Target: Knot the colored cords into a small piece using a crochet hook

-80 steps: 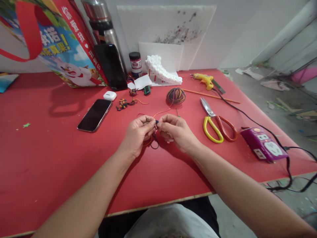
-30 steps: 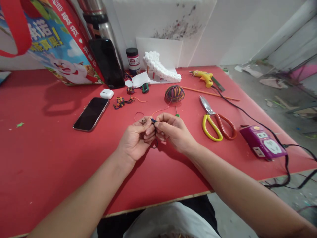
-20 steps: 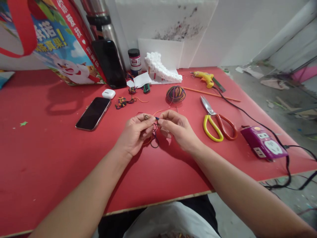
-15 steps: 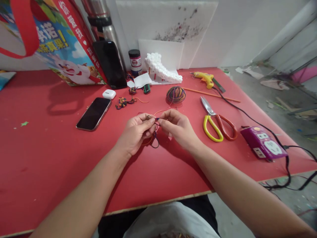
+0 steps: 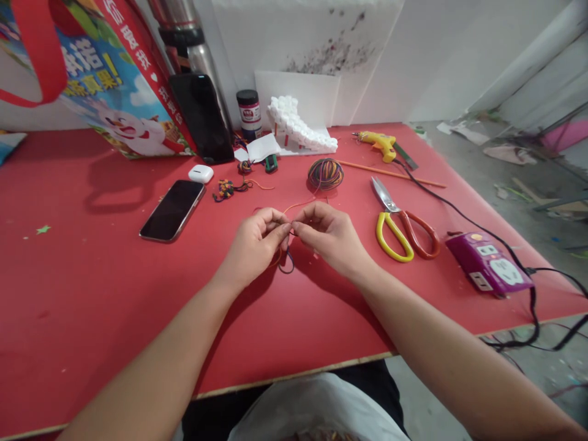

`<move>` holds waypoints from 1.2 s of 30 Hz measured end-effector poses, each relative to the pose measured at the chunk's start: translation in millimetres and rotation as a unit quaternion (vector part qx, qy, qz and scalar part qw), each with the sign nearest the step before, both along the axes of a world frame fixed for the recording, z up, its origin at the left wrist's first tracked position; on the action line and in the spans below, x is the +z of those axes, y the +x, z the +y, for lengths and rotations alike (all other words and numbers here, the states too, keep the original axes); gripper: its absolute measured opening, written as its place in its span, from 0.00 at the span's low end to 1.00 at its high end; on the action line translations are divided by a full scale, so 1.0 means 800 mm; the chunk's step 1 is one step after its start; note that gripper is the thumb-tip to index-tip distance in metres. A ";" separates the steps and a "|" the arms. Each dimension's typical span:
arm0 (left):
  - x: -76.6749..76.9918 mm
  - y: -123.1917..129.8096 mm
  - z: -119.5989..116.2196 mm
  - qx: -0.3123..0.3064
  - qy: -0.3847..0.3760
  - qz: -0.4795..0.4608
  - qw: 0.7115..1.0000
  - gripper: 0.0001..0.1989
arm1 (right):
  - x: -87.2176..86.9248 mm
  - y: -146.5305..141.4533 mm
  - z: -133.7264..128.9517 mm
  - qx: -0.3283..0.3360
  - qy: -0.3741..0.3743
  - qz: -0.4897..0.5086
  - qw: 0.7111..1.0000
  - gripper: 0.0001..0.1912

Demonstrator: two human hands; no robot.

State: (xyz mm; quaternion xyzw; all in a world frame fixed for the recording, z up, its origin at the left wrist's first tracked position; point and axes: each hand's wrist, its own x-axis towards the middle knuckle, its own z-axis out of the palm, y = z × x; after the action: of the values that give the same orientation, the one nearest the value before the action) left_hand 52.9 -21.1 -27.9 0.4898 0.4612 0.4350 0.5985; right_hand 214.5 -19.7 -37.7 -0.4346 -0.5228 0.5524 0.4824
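My left hand (image 5: 258, 244) and my right hand (image 5: 328, 236) meet above the middle of the red table (image 5: 294, 324), thumbs and forefingers pinched almost tip to tip. Between them runs a thin multicoloured cord (image 5: 287, 263), whose dark blue loop hangs below the left fingers. An orange stretch of it trails from behind my hands toward a ball of cord (image 5: 326, 174) just beyond them. The exact spot where the fingertips grip is mostly hidden. Further left lies a small knotted cord piece (image 5: 225, 189) in black, orange and yellow.
Scissors (image 5: 390, 220) lie right of my hands, with a yellow glue gun (image 5: 376, 144) behind and a purple power socket (image 5: 489, 264) nearer the edge. On the left are a phone (image 5: 173, 211), a white earbud case (image 5: 201, 174) and a gift bag (image 5: 124, 110). A white beaded model (image 5: 301, 125) stands at the back.
My left hand has turned slightly and its fingers have closed in over the cord. The small loop that stuck up at its fingertips is out of sight, and the fingertips sit closer together.
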 end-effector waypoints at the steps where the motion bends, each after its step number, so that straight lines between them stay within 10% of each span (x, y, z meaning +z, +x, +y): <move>1: 0.000 0.000 0.000 0.000 0.009 0.008 1.000 0.08 | -0.001 0.000 0.001 -0.001 0.005 -0.002 1.000 0.08; 36: 0.004 -0.005 0.001 -0.003 0.028 0.005 1.000 0.03 | -0.001 0.010 0.007 0.070 -0.129 0.073 0.987 0.23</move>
State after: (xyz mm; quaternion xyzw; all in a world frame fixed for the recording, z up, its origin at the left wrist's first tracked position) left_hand 48.7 -20.0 -24.3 0.5094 0.4504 0.4436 0.5838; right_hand 222.3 -14.1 -38.4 -0.4140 -0.4398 0.6776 0.4196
